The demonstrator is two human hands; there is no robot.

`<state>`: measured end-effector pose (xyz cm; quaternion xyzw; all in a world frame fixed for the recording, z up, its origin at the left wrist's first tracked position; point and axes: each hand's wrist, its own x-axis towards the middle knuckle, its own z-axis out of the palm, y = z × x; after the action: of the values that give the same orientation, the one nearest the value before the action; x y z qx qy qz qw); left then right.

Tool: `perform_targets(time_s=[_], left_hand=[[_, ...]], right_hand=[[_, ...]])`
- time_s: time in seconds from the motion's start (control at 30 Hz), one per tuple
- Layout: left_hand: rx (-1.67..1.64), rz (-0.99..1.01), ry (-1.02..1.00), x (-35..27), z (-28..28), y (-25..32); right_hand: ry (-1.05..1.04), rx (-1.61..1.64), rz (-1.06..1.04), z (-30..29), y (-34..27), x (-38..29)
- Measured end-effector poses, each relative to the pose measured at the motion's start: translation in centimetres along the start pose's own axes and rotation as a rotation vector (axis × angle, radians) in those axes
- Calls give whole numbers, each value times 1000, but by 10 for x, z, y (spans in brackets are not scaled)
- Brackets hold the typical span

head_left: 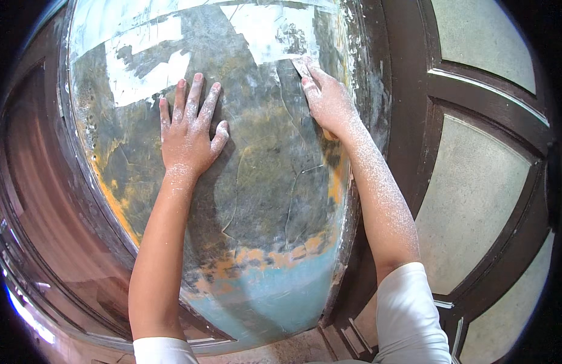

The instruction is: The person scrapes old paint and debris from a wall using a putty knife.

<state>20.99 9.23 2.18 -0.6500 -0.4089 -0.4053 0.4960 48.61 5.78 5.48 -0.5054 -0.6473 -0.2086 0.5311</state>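
Observation:
Before me is a wall panel with cracked, worn grey and ochre plaster and pale blue paint low down. My left hand lies flat on the bare plaster, fingers spread, holding nothing. Just above its fingertips is a patch of white filler. My right hand grips a scraper or putty knife, its blade against the wall at the lower edge of another white filler patch. Most of the handle is hidden in my palm. White dust covers both hands and my right forearm.
A dark wooden frame with pale panels stands close on the right. To the left is a dark-framed, glossy brown door or window. Worn wooden trim edges the wall. Part of the floor shows at the bottom.

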Motion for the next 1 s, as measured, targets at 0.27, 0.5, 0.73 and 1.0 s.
perform_targets(time_s=[0.27,0.5,0.73,1.0], left_hand=[[18,10,12,2,2,1],[9,4,17,-1,2,-1],[11,13,22,1,1,-3],[18,6,16,0,1,0]], right_hand=[[-24,-47,13,-12,7,3],[-99,-98,18,-13,20,6],[-38,-82,-17,-19,19,19],[-37,-57,-26,-20,21,23]])
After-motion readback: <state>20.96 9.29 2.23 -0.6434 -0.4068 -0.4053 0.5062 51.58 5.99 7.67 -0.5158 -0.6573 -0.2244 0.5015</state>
